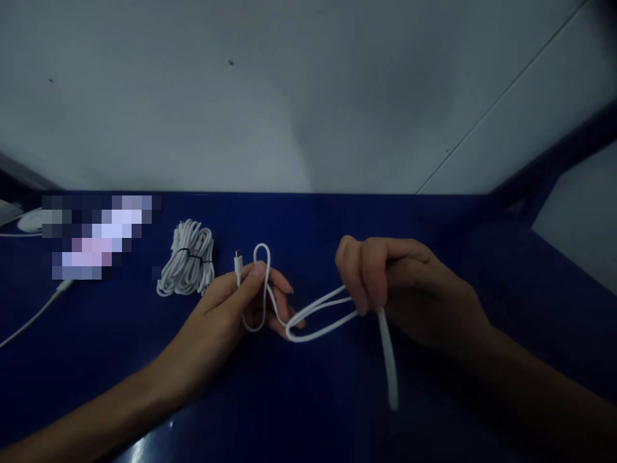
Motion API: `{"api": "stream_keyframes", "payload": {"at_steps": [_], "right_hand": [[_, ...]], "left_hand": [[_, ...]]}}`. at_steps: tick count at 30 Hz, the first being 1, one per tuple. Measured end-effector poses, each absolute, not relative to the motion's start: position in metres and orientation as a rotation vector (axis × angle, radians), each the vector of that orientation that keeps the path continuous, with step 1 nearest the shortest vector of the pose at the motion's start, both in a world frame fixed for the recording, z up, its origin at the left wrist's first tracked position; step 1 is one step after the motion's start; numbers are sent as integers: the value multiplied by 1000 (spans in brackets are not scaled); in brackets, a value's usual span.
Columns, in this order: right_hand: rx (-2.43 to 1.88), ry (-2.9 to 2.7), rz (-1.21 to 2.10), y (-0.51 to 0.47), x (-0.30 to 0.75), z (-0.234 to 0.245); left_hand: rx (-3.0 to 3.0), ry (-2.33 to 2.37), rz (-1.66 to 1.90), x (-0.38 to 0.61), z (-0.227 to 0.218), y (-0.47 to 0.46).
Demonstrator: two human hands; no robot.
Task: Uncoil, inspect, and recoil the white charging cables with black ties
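Between my two hands runs a white charging cable [313, 335], raised over the blue table. My left hand [245, 289] pinches it between thumb and fingers; a small loop stands up there, and the plug [238, 262] points upward beside the thumb. Closed around the gathered loops of the same cable is my right hand [385, 276], its fingertips pressed together. From under it a white length hangs down, slightly blurred. Left of my left hand lies a bundle of coiled white cables [189, 260], bound with dark ties.
The blue table [308, 411] meets a pale wall [270, 116] at the back. At the left, a pixelated bright object [106, 238] has a white cable [36, 325] leading from it. A white rounded thing [31, 220] lies at the far left.
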State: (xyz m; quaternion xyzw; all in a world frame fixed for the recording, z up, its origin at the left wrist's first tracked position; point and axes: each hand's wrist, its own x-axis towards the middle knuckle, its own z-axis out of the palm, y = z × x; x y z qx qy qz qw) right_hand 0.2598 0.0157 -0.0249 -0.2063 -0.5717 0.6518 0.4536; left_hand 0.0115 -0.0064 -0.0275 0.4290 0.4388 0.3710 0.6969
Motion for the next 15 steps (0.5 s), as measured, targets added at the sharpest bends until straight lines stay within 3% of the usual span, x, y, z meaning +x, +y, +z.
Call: {"api": "stream_keyframes", "payload": {"at_steps": [10, 15], "right_hand": [[-727, -1468, 1425, 16, 262, -30], [-793, -1404, 1536, 17, 260, -35]], "left_hand": [[872, 868, 1016, 12, -25, -9], [941, 868, 1118, 16, -22, -13]]}}
